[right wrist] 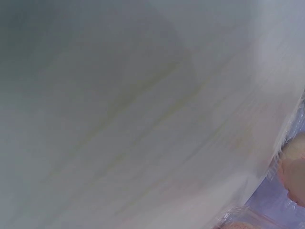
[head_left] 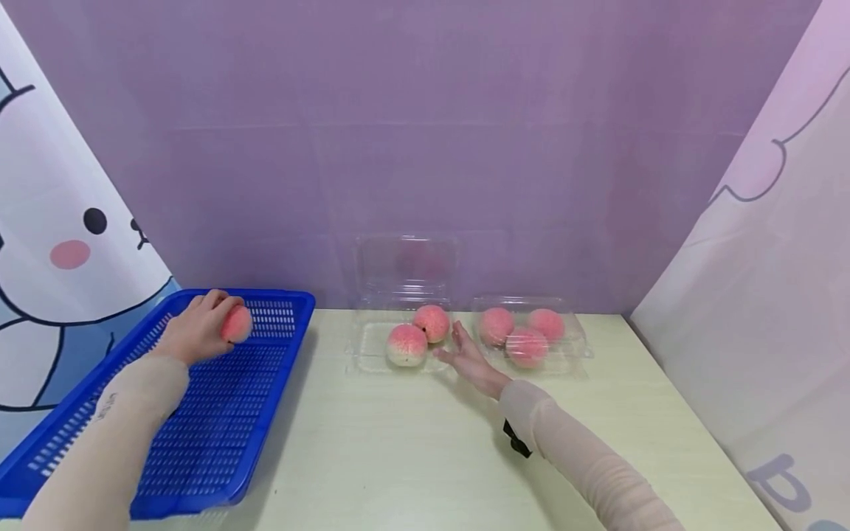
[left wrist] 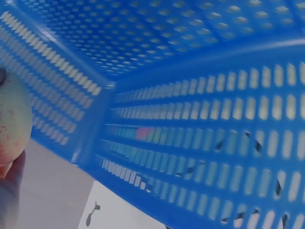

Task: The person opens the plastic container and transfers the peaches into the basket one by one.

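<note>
Over the far part of the blue plastic basket [head_left: 219, 413], my left hand [head_left: 195, 328] grips a pink peach [head_left: 237, 324]. That peach shows at the left edge of the left wrist view, with the basket's slotted walls beyond. My right hand [head_left: 473, 365] is beside an opened clear clamshell box [head_left: 368, 343], fingers extended and nothing in them. Two peaches lie in this box, one nearer [head_left: 407, 345] and one behind it [head_left: 432, 323]. Pale sleeve [right wrist: 143, 124] blocks most of the right wrist view, leaving part of a peach [right wrist: 294, 171] at its right edge.
A second clear clamshell box [head_left: 574, 350] with its lid down stands on the right, holding three peaches [head_left: 527, 346]. The first box's lid [head_left: 406, 269] stands up at the back. Behind the pale table [head_left: 372, 450] hangs a purple cloth [head_left: 425, 133], with printed cloths at both sides.
</note>
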`<state>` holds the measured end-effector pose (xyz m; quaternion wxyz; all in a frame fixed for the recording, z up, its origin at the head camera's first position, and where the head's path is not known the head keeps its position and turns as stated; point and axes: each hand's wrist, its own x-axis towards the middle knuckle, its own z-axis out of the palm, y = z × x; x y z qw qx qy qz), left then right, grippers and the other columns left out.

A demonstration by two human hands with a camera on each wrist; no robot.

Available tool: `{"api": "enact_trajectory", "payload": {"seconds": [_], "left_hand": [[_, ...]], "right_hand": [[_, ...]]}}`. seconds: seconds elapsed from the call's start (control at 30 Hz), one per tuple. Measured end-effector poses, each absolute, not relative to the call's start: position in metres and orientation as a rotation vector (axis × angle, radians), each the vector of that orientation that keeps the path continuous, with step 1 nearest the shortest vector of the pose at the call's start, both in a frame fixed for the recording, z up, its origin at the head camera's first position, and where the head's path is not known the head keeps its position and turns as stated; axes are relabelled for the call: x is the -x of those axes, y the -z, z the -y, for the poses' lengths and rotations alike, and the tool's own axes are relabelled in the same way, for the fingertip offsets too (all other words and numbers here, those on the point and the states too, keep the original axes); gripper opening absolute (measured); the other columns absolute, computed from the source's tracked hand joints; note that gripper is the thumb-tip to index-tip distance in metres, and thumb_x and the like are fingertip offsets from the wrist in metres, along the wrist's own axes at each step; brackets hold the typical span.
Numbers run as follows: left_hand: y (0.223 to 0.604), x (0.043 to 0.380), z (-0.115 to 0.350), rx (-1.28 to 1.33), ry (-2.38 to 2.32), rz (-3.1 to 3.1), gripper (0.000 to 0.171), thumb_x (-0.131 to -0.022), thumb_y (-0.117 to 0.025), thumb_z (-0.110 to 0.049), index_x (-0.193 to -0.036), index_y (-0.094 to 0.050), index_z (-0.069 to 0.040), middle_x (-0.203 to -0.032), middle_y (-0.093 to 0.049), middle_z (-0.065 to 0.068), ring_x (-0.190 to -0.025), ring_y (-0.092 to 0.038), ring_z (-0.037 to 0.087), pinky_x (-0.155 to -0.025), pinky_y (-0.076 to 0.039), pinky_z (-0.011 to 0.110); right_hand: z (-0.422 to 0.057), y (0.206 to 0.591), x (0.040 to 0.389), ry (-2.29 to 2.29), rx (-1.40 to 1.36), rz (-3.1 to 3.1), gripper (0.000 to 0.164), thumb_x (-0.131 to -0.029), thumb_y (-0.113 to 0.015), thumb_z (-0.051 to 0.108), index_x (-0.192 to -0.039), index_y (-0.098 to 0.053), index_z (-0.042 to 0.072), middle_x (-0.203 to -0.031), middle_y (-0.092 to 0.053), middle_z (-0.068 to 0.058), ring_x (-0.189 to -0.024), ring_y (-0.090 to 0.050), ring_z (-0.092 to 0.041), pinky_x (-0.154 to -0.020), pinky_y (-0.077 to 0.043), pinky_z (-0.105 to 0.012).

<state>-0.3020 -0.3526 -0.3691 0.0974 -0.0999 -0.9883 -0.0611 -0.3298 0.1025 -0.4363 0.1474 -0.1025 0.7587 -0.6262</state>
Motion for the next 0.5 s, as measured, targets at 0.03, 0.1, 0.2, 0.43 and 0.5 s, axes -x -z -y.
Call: {"api": "enact_trajectory", "payload": {"seconds": [0.03, 0.1, 0.2, 0.43, 0.5], "left_hand": [[0.372, 0.303, 0.355, 0.309, 0.142, 2.924, 0.072, -0.068, -0.077, -0.016, -0.130, -0.041, -0.008, -0.125, -0.039, 0.021, -0.112, -0.034, 0.043, -0.078, -0.041, 0.068], [0.376, 0.304, 0.360, 0.336, 0.072, 2.916, 0.073, -0.067, -0.077, -0.014, -0.130, -0.041, -0.007, -0.124, -0.038, 0.021, -0.111, -0.035, 0.043, -0.078, -0.043, 0.066], [0.382, 0.306, 0.365, 0.372, -0.008, 2.900, 0.074, -0.066, -0.078, -0.013, -0.130, -0.040, -0.006, -0.123, -0.039, 0.022, -0.109, -0.037, 0.043, -0.077, -0.045, 0.063], [0.399, 0.310, 0.373, 0.328, -0.043, 2.914, 0.072, -0.067, -0.075, -0.012, -0.129, -0.039, -0.002, -0.123, -0.036, 0.027, -0.108, -0.036, 0.047, -0.078, -0.043, 0.064], [0.404, 0.312, 0.374, 0.311, -0.038, 2.926, 0.072, -0.068, -0.074, -0.011, -0.130, -0.038, -0.001, -0.123, -0.034, 0.028, -0.109, -0.035, 0.048, -0.078, -0.043, 0.064]], "right_hand": [[-0.103, 0.439, 0.332, 1.805, 0.296, -2.183, 0.086, -0.090, -0.055, 0.012, -0.145, 0.011, 0.004, -0.153, 0.010, -0.014, -0.141, 0.005, -0.031, -0.112, -0.011, -0.050], [-0.103, 0.445, 0.335, 1.812, 0.297, -2.185, 0.086, -0.090, -0.055, 0.013, -0.146, 0.011, 0.006, -0.153, 0.009, -0.013, -0.141, 0.005, -0.030, -0.112, -0.011, -0.049], [-0.102, 0.451, 0.338, 1.817, 0.296, -2.205, 0.086, -0.090, -0.056, 0.015, -0.146, 0.010, 0.008, -0.154, 0.008, -0.012, -0.141, 0.004, -0.029, -0.112, -0.013, -0.049], [-0.101, 0.452, 0.339, 1.851, 0.290, -2.200, 0.085, -0.090, -0.056, 0.012, -0.147, 0.007, 0.007, -0.154, 0.006, -0.011, -0.142, 0.002, -0.028, -0.112, -0.015, -0.047], [-0.101, 0.452, 0.339, 1.855, 0.286, -2.196, 0.085, -0.090, -0.056, 0.011, -0.147, 0.007, 0.007, -0.154, 0.006, -0.010, -0.142, 0.002, -0.028, -0.112, -0.015, -0.047]]}}
